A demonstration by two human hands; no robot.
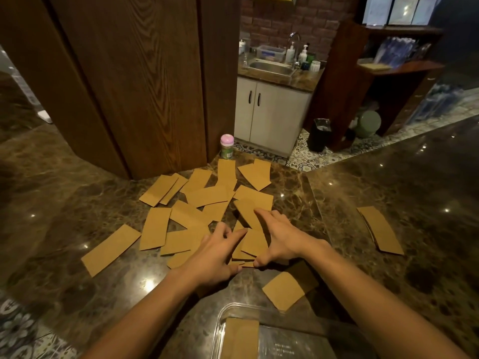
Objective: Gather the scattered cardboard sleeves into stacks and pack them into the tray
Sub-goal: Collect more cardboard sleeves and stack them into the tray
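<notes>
Cardboard sleeves (197, 203) are all over the dark marble worktop (388, 177), so going left to right: one lies alone far left (111, 249), then comes the big messy overlapping pile in the middle. The left hand (212, 257) has its fingers spread and curled against one side of a small bunch of sleeves (250, 244), and the right hand (281, 235) presses in from the other side, fingers open and laid over the cardboard. So neither hand is clamped shut; together they squeeze the bunch between them. Further right a single sleeve (283, 290) sits near the clear tray (220, 322), which already has one stack (241, 338) in it, and a neat little stack (379, 230) waits well off to the right.

Tip for this step, imo: since the sleeves are tapered, get them all facing the same way, then tap the long edges square against the worktop before lifting, or the bunch will probably fan out.

Writing: there's faint embossed text on the tray floor, too blurry to read. The small pink-capped jar (227, 146) at the back has a green label, also unreadable.
</notes>
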